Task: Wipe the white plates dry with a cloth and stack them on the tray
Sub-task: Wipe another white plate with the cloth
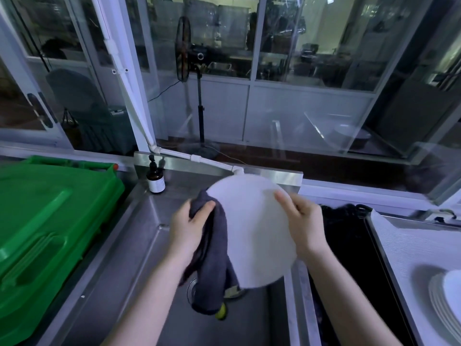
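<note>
I am holding one white plate [252,233] tilted up over the steel sink [139,245], its face turned toward me and its outline blurred. My right hand [304,226] is gripping its right rim, thumb lying on the near face and fingers curled behind. My left hand [189,226] is clutching one dark grey cloth [212,258] against the plate's left edge, fingers bunched round the fabric, the rest of the cloth hanging down into the basin.

The plate's top edge is sitting just in front of the sink's back ledge and a white pipe [129,96] fitting. Its lower edge is hanging above the basin floor, over the drain [192,288], where a small yellow-green thing [221,313] is lying under the cloth's tail. To the left, open steel is running out to one brown pump bottle [156,179] in the back corner and one green bin [45,221] beside the sink. To the right, a dark compartment [349,245] is lying between the sink wall and the tray [399,245].

The tray is showing a pale lined surface inside a metal rim. One stack of white plates [446,300] is resting on it at the frame's right edge, several deep; the rims are too close and too cut off for me to count.

Beyond the sink, glass panels in pale frames are closing off a dim room, with one standing fan [183,53] behind the glass.
</note>
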A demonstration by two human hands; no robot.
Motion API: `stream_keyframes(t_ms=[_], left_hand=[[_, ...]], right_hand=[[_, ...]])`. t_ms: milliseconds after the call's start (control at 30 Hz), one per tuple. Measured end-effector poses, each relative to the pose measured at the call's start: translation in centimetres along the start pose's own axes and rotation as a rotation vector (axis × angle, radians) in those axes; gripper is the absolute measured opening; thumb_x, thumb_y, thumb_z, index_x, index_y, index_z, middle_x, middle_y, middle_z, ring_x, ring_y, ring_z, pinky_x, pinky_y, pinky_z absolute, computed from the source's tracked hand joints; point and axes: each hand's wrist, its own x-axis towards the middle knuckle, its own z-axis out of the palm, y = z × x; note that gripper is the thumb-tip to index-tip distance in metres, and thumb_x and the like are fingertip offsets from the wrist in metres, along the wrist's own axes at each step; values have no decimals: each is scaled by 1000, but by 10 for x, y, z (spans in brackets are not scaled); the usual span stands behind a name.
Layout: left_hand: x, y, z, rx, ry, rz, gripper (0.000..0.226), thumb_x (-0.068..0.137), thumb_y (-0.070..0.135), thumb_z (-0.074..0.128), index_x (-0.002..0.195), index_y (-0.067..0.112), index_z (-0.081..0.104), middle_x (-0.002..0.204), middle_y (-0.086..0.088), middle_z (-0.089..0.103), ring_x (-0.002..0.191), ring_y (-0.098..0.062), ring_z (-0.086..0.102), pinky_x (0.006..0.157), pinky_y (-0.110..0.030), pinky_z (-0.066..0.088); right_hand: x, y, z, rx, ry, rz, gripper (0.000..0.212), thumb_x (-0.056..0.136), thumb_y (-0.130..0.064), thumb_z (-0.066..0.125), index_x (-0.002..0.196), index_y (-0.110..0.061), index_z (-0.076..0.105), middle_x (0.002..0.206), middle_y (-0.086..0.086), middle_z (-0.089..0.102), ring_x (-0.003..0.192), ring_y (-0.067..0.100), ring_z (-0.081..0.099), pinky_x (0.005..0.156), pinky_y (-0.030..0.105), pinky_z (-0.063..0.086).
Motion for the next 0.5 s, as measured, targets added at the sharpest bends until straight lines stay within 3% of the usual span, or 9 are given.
stream_keyframes(t_ms=[100, 200, 267, 333, 433, 500], left_hand=[[-12, -12, 11, -143, 197, -268, 19, 90, 38, 66, 91, 19, 67, 88, -2, 72, 88, -21, 68, 83, -40, 54], [-10, -13, 2, -146, 174, -264, 18, 90, 37, 68, 90, 18, 68, 88, -1, 74, 90, -22, 69, 83, -42, 54], [-2, -9, -9, -32, 143, -148, 16, 89, 36, 69, 86, 20, 67, 83, 5, 73, 88, -18, 69, 82, -40, 54], [5, 1, -14, 116, 40, 40, 15, 86, 31, 73, 84, 18, 66, 74, 11, 70, 77, -7, 66, 72, -27, 49], [11, 24, -11, 260, -243, 320, 12, 80, 22, 80, 85, 19, 69, 70, 11, 68, 66, 3, 55, 64, -12, 41], [12, 33, -9, 320, -445, 391, 18, 77, 25, 82, 83, 35, 68, 70, 12, 65, 66, 2, 54, 65, -12, 40]], right_hand=[[-26, 12, 29, 290, 268, 281, 53, 96, -39, 60, 75, 7, 48, 66, 4, 39, 64, 15, 35, 59, 30, 28], [-30, 21, 28, 270, 131, 263, 43, 97, -35, 59, 83, 5, 54, 70, 8, 47, 67, 17, 42, 62, 32, 33], [-17, 14, 9, 191, -52, 144, 20, 94, -28, 66, 95, -8, 68, 79, 5, 67, 73, 15, 57, 65, 31, 43], [-2, 0, -6, 41, -244, 40, 14, 90, -28, 71, 98, -18, 72, 84, -4, 73, 76, 8, 64, 67, 23, 48], [8, -12, -6, -248, -448, -139, 43, 90, -38, 68, 75, 1, 59, 63, -1, 50, 61, 10, 45, 59, 29, 35], [4, -18, -1, -310, -455, -262, 53, 92, -39, 66, 65, 1, 43, 61, 0, 33, 59, 11, 31, 55, 31, 26]])
